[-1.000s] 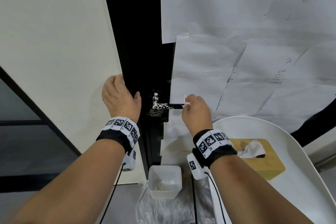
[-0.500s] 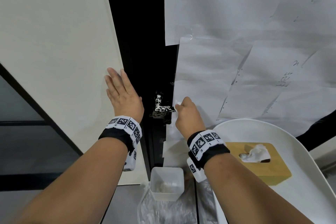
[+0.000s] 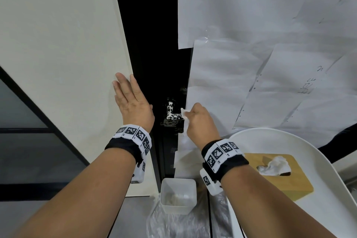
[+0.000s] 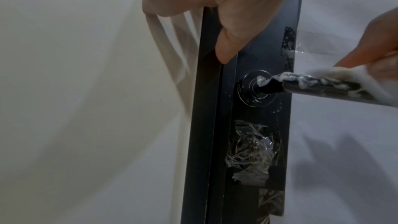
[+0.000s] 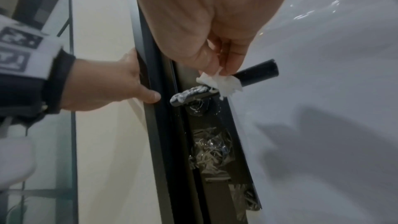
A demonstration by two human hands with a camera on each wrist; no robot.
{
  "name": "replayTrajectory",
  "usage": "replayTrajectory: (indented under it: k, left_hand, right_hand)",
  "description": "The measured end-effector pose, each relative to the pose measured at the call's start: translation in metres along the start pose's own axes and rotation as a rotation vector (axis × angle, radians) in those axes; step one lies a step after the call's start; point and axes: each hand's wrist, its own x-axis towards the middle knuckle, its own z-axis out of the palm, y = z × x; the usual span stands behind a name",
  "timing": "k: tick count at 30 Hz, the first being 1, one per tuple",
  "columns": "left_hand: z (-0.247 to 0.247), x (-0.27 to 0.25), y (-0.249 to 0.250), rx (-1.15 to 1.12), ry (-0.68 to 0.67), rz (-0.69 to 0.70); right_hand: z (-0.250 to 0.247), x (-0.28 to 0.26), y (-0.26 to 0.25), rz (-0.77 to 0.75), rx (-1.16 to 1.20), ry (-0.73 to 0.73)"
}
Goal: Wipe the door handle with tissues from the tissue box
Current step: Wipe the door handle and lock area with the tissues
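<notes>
- My left hand [image 3: 133, 100], gripping the door edge a second ago, now lies flat beside it, fingers straight;
- my right hand [image 3: 199, 120] pinches a tissue [image 5: 219, 82] on the door handle [image 4: 312, 86];
- outer end clean; white foam remains leftward, near the base.

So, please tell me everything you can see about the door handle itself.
The door handle is a dark, round lever that looks like metal, standing out sideways from a round base plate on the dark door edge. White foamy smears cover the part near the base; the free end looks clean. The right hand pinches a tissue against its middle. The left hand does not touch it.
</notes>
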Motion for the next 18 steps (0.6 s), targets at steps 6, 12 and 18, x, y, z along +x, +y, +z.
replayTrajectory:
  k: [6, 12, 18]
  left_hand:
    - [-0.001, -0.002, -0.005, -0.043, 0.051, 0.019]
    - [-0.005, -0.004, -0.006, -0.025, 0.085, 0.010]
    - [-0.004, -0.005, -0.003, -0.012, 0.070, 0.002]
  right_hand:
    - [0.001, 0.001, -0.001, 0.045, -0.048, 0.018]
    - [0.002, 0.000, -0.001, 0.030, 0.056, 0.037]
    - [0.003, 0.003, -0.005, 0.076, -0.016, 0.009]
